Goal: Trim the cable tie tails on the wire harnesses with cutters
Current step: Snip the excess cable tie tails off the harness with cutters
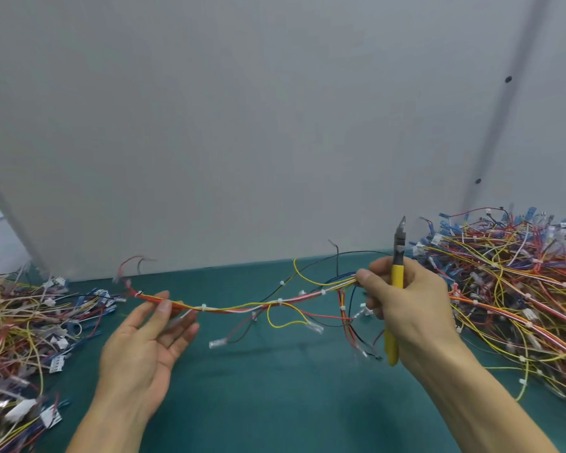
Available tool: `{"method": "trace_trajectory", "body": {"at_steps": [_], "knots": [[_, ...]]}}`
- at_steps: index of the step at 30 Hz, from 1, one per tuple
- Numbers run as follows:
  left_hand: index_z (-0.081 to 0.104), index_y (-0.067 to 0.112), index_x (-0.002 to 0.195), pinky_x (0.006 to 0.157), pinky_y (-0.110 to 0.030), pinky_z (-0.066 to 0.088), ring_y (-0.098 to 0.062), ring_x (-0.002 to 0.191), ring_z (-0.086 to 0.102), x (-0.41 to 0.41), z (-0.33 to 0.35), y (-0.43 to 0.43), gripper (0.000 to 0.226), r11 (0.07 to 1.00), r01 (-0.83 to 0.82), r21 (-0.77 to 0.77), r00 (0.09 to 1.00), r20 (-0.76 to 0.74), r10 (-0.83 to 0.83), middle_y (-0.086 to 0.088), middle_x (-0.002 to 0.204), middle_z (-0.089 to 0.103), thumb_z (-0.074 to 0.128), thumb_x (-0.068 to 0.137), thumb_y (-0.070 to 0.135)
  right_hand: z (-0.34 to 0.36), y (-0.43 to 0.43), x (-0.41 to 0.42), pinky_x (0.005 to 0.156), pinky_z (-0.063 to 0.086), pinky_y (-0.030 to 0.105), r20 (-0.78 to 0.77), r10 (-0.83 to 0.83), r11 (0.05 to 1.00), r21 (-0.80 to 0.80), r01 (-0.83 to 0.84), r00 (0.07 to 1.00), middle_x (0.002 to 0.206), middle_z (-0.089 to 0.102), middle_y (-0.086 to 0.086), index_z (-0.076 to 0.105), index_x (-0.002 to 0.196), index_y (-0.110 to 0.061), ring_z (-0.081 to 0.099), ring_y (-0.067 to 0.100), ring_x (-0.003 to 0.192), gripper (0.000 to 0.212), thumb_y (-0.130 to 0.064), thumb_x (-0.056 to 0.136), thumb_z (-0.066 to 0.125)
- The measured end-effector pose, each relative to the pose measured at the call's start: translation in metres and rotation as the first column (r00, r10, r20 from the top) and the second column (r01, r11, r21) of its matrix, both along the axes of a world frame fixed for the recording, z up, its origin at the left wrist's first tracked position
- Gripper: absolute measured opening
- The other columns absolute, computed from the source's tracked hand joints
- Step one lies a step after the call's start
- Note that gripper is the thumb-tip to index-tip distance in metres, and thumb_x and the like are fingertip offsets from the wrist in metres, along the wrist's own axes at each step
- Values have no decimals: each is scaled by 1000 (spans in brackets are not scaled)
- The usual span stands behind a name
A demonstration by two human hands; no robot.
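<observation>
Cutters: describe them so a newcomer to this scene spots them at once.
Over the green table, at its right, the right hand grips the cutters upright. Unlike the thin wires around, they have solid yellow handles and a dark metal tip.

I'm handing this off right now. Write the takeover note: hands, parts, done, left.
Left hand: pinches the wire harness near one end.
Right hand: grips the yellow cutters, jaws up and clear, and pinches the harness's other end.
Harness hangs over the green table; left pile and right pile of harnesses flank it.
Done: cannot tell; ties on the held harness show no long tails.
Left: check its ties, then the untrimmed pile; which one is unclear.
</observation>
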State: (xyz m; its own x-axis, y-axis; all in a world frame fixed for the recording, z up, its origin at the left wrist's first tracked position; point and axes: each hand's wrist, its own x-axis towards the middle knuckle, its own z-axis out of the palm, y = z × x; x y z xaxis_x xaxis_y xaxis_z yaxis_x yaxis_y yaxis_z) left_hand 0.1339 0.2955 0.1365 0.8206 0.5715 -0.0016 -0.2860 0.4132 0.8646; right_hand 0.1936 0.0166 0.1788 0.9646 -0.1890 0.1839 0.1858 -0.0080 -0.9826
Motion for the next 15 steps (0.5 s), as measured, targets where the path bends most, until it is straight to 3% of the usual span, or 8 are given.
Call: {"method": "trace_trajectory", "body": {"at_steps": [4, 9, 15], "knots": [[62, 16, 81, 60, -29, 59, -15, 64, 71, 0, 2, 2, 17, 997, -45, -67, 998, 40, 48, 1, 70, 71, 52, 95, 11, -2, -2, 4, 47, 42, 25, -71, -6, 997, 81, 12, 997, 59, 65, 1, 62, 78, -11, 51, 7, 43, 14, -8, 79, 76], [61, 14, 82, 61, -27, 59, -12, 59, 69, 0, 5, 4, 14, 988, -79, -133, 995, 57, 87, 2, 70, 71, 54, 94, 15, -6, -3, 6, 45, 42, 23, -63, -13, 998, 57, 16, 998, 57, 63, 0, 62, 78, -11, 52, 8, 42, 14, -9, 80, 76], [63, 12, 87, 59, -25, 59, -12, 61, 69, 0, 6, 2, 15, 997, -70, -41, 996, 53, 72, 1, 69, 70, 52, 95, 7, -7, -5, 9, 42, 42, 20, -37, -24, 999, 27, 25, 999, 68, 64, 8, 63, 80, -12, 53, 7, 42, 13, -9, 80, 75]]}}
